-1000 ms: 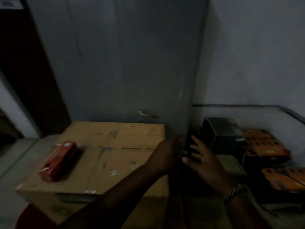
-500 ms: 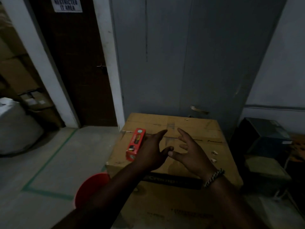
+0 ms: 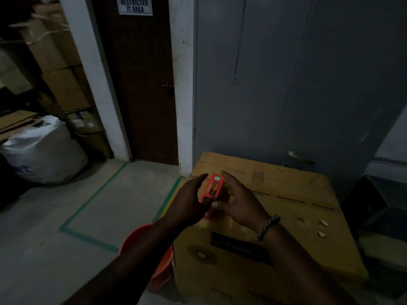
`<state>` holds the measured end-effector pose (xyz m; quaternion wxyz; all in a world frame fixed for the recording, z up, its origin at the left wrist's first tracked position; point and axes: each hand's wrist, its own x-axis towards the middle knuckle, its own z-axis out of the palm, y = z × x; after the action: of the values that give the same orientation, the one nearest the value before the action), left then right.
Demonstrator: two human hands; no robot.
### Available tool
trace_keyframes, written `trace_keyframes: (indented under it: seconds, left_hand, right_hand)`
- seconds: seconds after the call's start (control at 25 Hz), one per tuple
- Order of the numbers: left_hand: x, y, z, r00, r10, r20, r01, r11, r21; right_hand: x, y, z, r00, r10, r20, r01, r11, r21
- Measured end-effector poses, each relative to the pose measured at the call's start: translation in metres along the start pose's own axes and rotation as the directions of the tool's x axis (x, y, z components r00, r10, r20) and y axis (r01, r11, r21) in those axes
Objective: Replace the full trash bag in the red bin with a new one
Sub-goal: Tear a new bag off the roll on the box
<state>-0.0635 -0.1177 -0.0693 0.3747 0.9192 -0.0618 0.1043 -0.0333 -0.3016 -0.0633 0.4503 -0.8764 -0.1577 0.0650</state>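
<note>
Left hand [image 3: 189, 203]: fingers extended and loosely spread, index reaching to 12 o'clock, lying against the left long side of the red packet [image 3: 213, 187]. Whether the fingers actually press the packet cannot be told in the dim light.

Right hand [image 3: 236, 200]: fingers spread moderately wide, thumb tip at the packet's near end, fingers arched along its right side. The two hands bracket the packet between them; a firm grip is not evident. Beaded bracelet [image 3: 267, 226] on the right wrist.

Red packet: small, oblong, long axis running from 6 to 12 o'clock, lying on or just above the top of the cardboard box [image 3: 286, 208], near the box's left edge. Round pale mark at its far end, yellow-and-dark label at its middle; the print is too small to read.

Cardboard box: large, brown, closed, taped seam across the top. Dark label on the near face with pale lettering, partly legible, beginning "Cr"; the rest unclear.

Red bin [image 3: 163, 269]: on the floor at 7 o'clock from the packet, just beside the box's left face, mostly hidden behind the left forearm. Its contents cannot be seen.

Sign [image 3: 135, 5]: on the dark door at 11 o'clock, reads "RESTRICTED IT AREA".

White sack [image 3: 44, 150]: full, on the floor at 9 o'clock, well apart from the bin, with faint blue printing, unreadable.

Grey cabinet [image 3: 297, 84]: directly behind the box at 12 o'clock.
</note>
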Motion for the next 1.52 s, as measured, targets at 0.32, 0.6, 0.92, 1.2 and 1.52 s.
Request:
trace_keyframes:
  seconds: [0.32,0.6,0.92,1.2,1.52]
  left_hand:
    - [0.006,-0.069,0.016,0.962,-0.207,0.179,0.182,0.972,0.15]
    - [0.035,-0.107,0.029,0.939,-0.077,0.334,0.091,0.996,-0.024]
    - [0.083,-0.112,0.002,0.953,0.169,0.252,-0.098,0.958,-0.271]
    - [0.102,-0.095,-0.001,0.956,0.229,0.181,-0.183,0.953,-0.242]
    - [0.11,-0.085,0.001,0.961,0.199,0.191,-0.152,0.96,-0.235]
  right_hand:
    - [0.03,0.045,0.052,0.997,0.074,-0.016,-0.075,0.988,-0.132]
    - [0.031,0.051,0.082,0.96,0.213,-0.184,-0.217,0.976,-0.002]
    - [0.053,0.007,0.085,0.792,0.192,-0.579,-0.142,0.981,0.13]
    - [0.069,-0.01,0.063,0.778,0.165,-0.606,-0.168,0.984,0.053]
    - [0.083,-0.003,0.03,0.892,0.046,-0.45,-0.136,0.976,-0.17]
